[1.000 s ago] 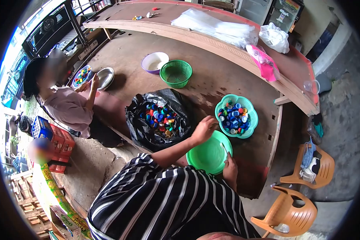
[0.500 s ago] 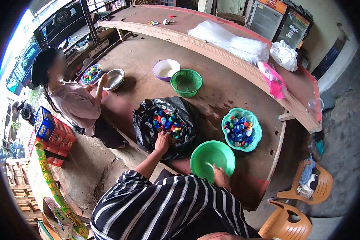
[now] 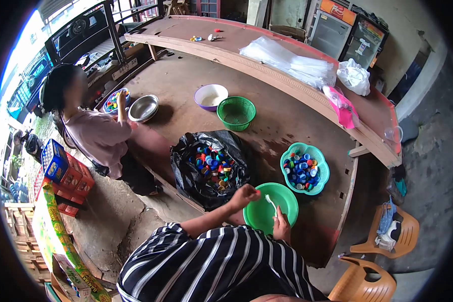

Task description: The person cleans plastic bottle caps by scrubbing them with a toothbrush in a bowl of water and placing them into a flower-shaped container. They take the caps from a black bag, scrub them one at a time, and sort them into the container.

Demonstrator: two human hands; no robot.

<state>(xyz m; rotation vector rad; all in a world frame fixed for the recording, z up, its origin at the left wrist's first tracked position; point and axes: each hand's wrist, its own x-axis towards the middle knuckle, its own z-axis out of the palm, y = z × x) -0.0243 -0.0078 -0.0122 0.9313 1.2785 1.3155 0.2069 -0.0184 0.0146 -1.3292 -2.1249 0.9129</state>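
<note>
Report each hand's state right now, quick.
Left hand: closed, holding a small red plastic cap.
Right hand: closed, holding a slim white plastic brush.

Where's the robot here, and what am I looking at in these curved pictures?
There's no robot, just a person's two bare hands. The camera is worn on that person's head, looking forward and down, so their striped shirt fills the bottom. The left hand pinches a red bottle cap; the right hand holds a white toothbrush over a green basin. Nearby on the table, a black plastic bag and a turquoise basket hold more caps. Another person stands at the picture's left.
</note>
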